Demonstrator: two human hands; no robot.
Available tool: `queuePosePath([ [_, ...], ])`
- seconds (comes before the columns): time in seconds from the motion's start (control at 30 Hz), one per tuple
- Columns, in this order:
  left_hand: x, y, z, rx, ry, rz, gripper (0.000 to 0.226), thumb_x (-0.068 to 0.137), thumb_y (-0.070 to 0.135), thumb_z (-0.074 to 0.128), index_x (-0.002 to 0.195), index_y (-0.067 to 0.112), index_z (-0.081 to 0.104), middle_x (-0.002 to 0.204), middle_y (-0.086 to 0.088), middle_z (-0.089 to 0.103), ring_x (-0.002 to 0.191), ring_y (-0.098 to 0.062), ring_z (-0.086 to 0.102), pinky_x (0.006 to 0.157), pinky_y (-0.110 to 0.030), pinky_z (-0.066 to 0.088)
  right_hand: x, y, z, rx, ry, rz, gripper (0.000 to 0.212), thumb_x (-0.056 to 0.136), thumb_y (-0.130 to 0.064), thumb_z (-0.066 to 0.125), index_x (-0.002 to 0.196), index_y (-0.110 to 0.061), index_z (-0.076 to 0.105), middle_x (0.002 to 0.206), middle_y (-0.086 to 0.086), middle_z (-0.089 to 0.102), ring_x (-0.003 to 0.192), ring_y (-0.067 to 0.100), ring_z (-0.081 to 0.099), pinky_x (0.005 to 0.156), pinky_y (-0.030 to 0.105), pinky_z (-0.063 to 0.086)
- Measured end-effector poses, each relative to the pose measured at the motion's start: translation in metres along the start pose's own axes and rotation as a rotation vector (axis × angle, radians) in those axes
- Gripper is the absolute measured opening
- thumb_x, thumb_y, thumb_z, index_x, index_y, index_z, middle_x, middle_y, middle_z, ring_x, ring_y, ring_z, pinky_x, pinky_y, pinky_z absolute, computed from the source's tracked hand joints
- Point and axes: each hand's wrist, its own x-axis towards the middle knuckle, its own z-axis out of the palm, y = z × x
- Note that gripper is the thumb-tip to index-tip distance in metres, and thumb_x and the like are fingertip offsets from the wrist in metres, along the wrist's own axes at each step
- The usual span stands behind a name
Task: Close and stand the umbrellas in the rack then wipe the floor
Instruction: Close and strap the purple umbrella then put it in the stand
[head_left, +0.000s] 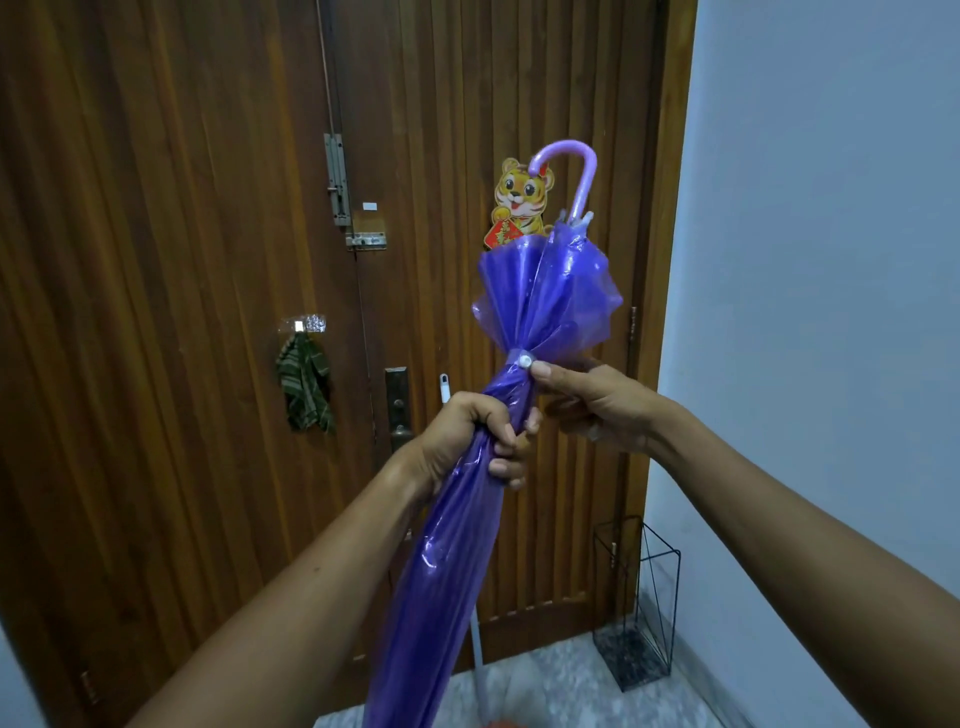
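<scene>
- Purple plastic fills the middle of our view: the umbrella is folded shut and held up at a slant, its tip end down towards us and out of sight, its pale hooked handle at the top.
- Our left hand is clenched right round the bunched canopy, fingers wrapped tight, just below the tie strap.
- Our right hand comes in from the side, thumb pressed against the white snap button on the strap, the other fingers curled behind the canopy. We make that a pinch on the strap.
- Above the strap the canopy edge flares out in loose pleats; below it the folds lie gathered close to the shaft.
- Black wire rack stands on the speckled floor at lower right, in the corner between the wooden door and the pale wall, well apart from the umbrella.
- On the door we see a tiger sticker behind the umbrella's handle, and a green striped cloth hanging from a hook.
- A white pole leans against the door, mostly hidden by the umbrella.
</scene>
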Motion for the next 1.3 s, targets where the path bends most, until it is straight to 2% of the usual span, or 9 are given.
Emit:
queuePosePath([
  [0.1,0.001,0.000,0.000,-0.047,-0.122,-0.044,0.028,0.062,0.008,0.059,0.088,-0.002,0.060,0.061,-0.009,0.057,0.053,-0.020,0.058,0.062,-0.032,0.053,0.002,0.005,0.000,0.084,-0.021,-0.034,0.046,0.079,-0.035,0.084,0.113,-0.011,0.065,0.098,0.020,0.051,0.081,0.031,0.044,0.070,0.036,0.037],
  [0.17,0.002,-0.001,-0.003,0.015,-0.055,-0.076,0.032,0.065,0.012,0.059,0.092,-0.006,0.062,0.072,-0.016,0.062,0.066,-0.026,0.061,0.074,-0.039,0.053,0.004,0.004,0.003,0.099,0.020,-0.086,0.047,0.081,-0.030,0.084,0.118,-0.009,0.065,0.109,0.020,0.051,0.094,0.036,0.042,0.078,0.042,0.036],
  [0.27,0.005,-0.008,-0.012,0.386,0.329,-0.058,0.036,0.077,0.027,0.069,0.106,0.007,0.065,0.091,-0.012,0.070,0.081,-0.026,0.069,0.088,-0.044,0.054,0.004,0.000,0.010,-0.067,0.161,-0.190,0.024,0.086,-0.020,0.076,0.103,-0.005,0.069,0.090,0.008,0.072,0.077,0.023,0.069,0.066,0.022,0.050],
  [0.33,0.008,-0.016,-0.010,0.610,0.571,0.020,0.042,0.077,0.033,0.079,0.116,0.022,0.064,0.104,-0.003,0.073,0.095,-0.021,0.071,0.092,-0.044,0.056,0.008,0.003,0.015,-0.263,0.264,-0.261,0.024,0.086,-0.022,0.076,0.105,-0.008,0.070,0.094,0.003,0.078,0.087,0.015,0.076,0.075,0.025,0.057],
  [0.53,0.022,-0.037,0.001,0.567,0.902,0.093,0.043,0.077,0.022,0.077,0.115,0.019,0.058,0.103,-0.006,0.069,0.092,-0.020,0.068,0.081,-0.038,0.055,0.019,0.000,0.030,-0.608,0.344,-0.234,0.041,0.076,-0.046,0.081,0.100,-0.014,0.072,0.090,-0.001,0.077,0.083,0.009,0.075,0.080,0.037,0.063],
  [0.7,0.018,-0.029,0.003,0.619,0.934,0.134,0.037,0.078,0.008,0.071,0.112,0.017,0.059,0.096,-0.008,0.068,0.083,-0.021,0.068,0.070,-0.033,0.051,0.013,-0.004,0.025,-0.576,0.332,-0.173,0.048,0.071,-0.052,0.078,0.093,-0.009,0.073,0.088,0.001,0.078,0.083,0.011,0.075,0.081,0.034,0.062],
  [0.87,0.017,-0.025,0.002,0.625,0.954,0.143,0.031,0.077,0.011,0.072,0.106,0.017,0.060,0.093,-0.007,0.067,0.080,-0.021,0.067,0.066,-0.031,0.048,0.008,-0.003,0.023,-0.483,0.235,-0.192,0.044,0.090,-0.033,0.072,0.083,0.010,0.065,0.068,0.006,0.068,0.053,0.000,0.061,0.052,0.011,0.046],
  [1.1,0.008,0.002,0.000,0.637,0.876,0.123,0.021,0.069,0.005,0.073,0.072,0.014,0.053,0.069,-0.002,0.057,0.062,-0.016,0.056,0.061,-0.029,0.042,-0.005,-0.015,0.014,-0.528,0.109,-0.231,0.046,0.097,-0.035,0.062,0.083,0.009,0.063,0.069,0.014,0.055,0.060,0.023,0.048,0.052,0.021,0.041],
  [1.3,-0.006,0.019,-0.002,0.496,0.534,0.034,0.013,0.073,0.000,0.060,0.078,0.008,0.050,0.056,-0.002,0.054,0.045,-0.015,0.053,0.055,-0.030,0.047,-0.008,-0.014,0.012,-0.437,0.099,-0.233,0.052,0.091,-0.046,0.060,0.092,0.006,0.064,0.075,0.010,0.057,0.067,0.020,0.052,0.062,0.025,0.046],
])
